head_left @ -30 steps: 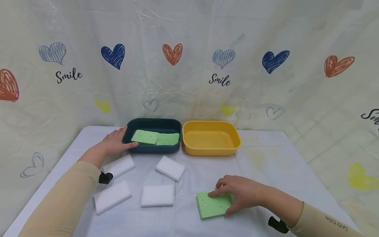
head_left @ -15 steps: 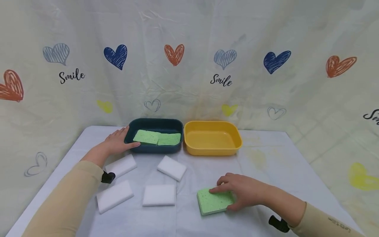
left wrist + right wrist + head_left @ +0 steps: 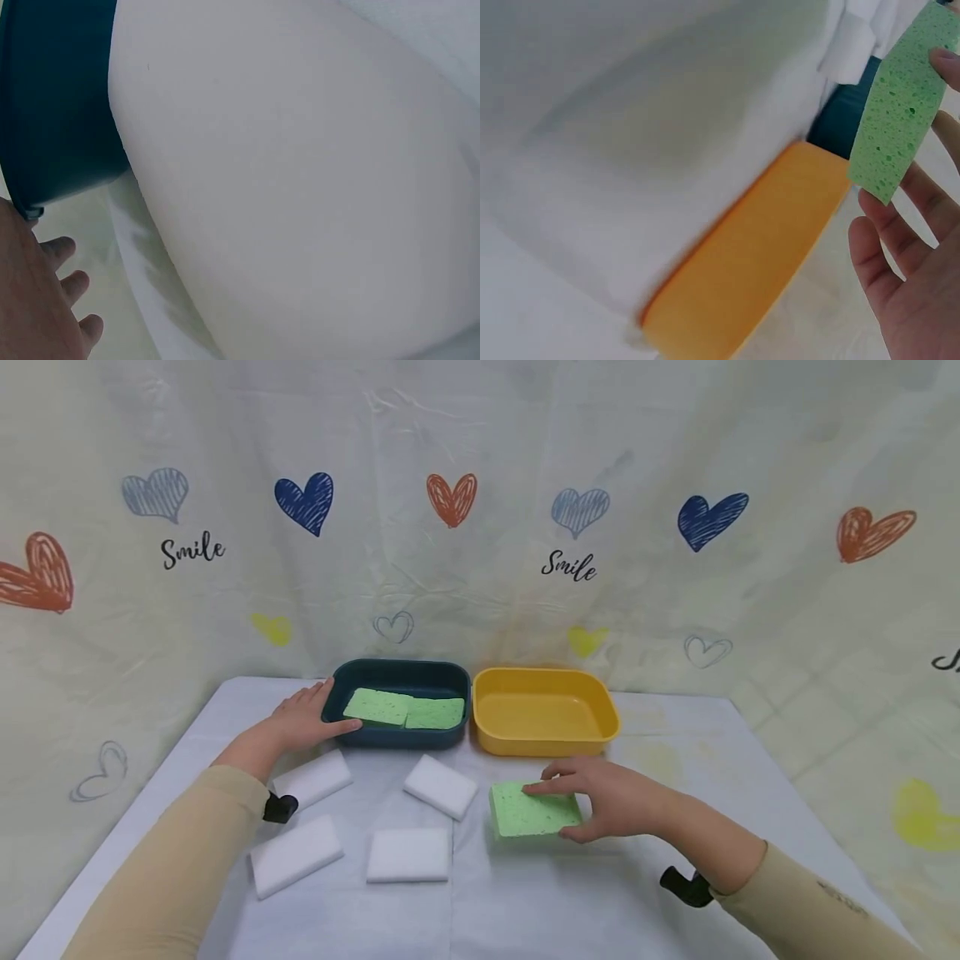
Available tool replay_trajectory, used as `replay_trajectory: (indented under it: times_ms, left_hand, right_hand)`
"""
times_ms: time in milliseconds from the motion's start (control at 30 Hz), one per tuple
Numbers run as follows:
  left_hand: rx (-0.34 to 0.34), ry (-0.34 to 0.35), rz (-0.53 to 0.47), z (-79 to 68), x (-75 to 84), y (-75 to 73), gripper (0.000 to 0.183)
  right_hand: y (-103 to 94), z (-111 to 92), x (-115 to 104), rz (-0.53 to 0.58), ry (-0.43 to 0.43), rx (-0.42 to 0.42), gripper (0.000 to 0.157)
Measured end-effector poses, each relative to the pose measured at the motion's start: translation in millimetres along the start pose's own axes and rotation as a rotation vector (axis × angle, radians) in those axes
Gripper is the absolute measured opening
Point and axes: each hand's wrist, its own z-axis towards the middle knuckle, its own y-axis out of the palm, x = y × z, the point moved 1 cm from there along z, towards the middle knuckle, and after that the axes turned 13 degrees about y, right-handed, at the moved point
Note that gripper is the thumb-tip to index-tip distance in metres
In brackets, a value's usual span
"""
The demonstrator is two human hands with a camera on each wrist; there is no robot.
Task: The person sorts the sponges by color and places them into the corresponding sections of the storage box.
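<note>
A green sponge (image 3: 534, 812) hangs above the cloth, its right side pinched by my right hand (image 3: 618, 797) between thumb and fingers. In the right wrist view the same porous sponge (image 3: 904, 112) shows between the thumb and fingers. At the back, my left hand (image 3: 303, 720) rests on the left end of the dark teal container (image 3: 401, 739), thumb over the front rim and fingers along the side. Two green sponges (image 3: 378, 706) lie side by side in that container. Seen from the left wrist, the fingers (image 3: 58, 251) stand beside the container's wall.
A yellow container (image 3: 546, 747) stands right of the teal one, with nothing inside. Several white sponge blocks (image 3: 408, 855) lie on the white-covered table (image 3: 525, 918), left of and in front of the right hand. A hanging cloth with hearts (image 3: 480, 585) backs the table.
My right hand has gripped the green sponge and lifted it off the table, moving it up and toward the containers. The left hand keeps its place on the teal container.
</note>
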Motion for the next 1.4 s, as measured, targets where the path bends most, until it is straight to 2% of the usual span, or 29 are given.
replay_trajectory:
  times_ms: [300, 567, 833, 967, 1200, 1400]
  left_hand:
    - [0.002, -0.003, -0.001, -0.7, 2.1, -1.1, 0.120]
    - [0.001, -0.012, -0.008, -2.7, 1.7, -1.4, 0.121]
    - [-0.001, -0.008, -0.006, 0.7, 0.8, -0.6, 0.120]
    - [0.004, -0.009, -0.005, 0.1, 1.4, -0.5, 0.120]
    - [0.002, -0.008, -0.016, -0.3, 2.1, -0.7, 0.120]
    - [0.014, -0.007, -0.010, 0.3, 2.7, -1.0, 0.120]
  right_hand:
    - [-17.6, 38.0, -3.0, 0.030, -0.039, 0.098, 0.058]
    - [-27.7, 92.0, -16.4, 0.039, 0.032, 0.132, 0.057]
    - [-37.8, 144.3, -37.5, 0.067, 0.097, 0.115, 0.057]
    - [-40.7, 170.4, -46.5, 0.036, 0.106, 0.105, 0.057]
    - [-33.0, 209.8, -57.7, -0.037, 0.094, 0.100, 0.057]
    - [-25.3, 229.6, -65.1, -0.111, 0.134, 0.068, 0.057]
